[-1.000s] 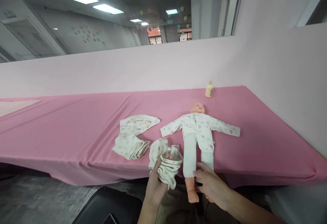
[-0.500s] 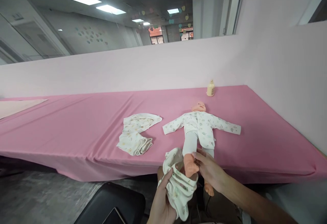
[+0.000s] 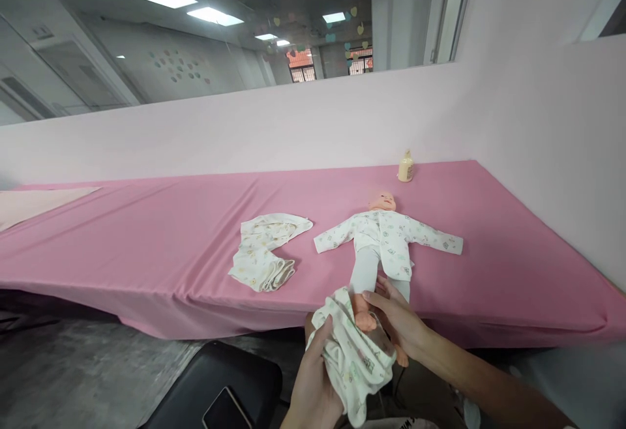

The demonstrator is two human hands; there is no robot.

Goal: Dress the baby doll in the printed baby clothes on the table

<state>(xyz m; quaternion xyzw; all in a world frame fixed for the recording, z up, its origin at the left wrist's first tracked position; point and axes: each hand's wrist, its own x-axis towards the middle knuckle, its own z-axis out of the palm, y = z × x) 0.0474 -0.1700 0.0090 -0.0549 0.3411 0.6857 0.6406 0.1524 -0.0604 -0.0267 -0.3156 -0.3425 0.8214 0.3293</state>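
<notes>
A baby doll [image 3: 366, 271] lies on its back in a white patterned jacket [image 3: 395, 243], sleeves spread wide, legs reaching past the table's front edge. My left hand [image 3: 315, 377] grips bunched white patterned baby pants [image 3: 359, 364], thumb on top. Their gathered opening is around or just under the doll's nearer foot [image 3: 364, 320]; I cannot tell how far the foot is inside. My right hand [image 3: 394, 311] is closed round that leg near the ankle. The other foot [image 3: 402, 356] hangs lower, partly hidden behind the pants and my right hand.
A second patterned garment [image 3: 267, 253] lies folded on the pink tablecloth [image 3: 147, 240]. A cream pump bottle [image 3: 405, 167] stands at the back by the wall. In front of the table, a black stool [image 3: 254, 367] carries a phone [image 3: 225, 409]. A pale cloth [image 3: 39, 204] lies far left.
The pants have come up and to the right around the doll's nearer foot, spreading over more of it. My right hand keeps its hold on the ankle. The view has shifted slightly.
</notes>
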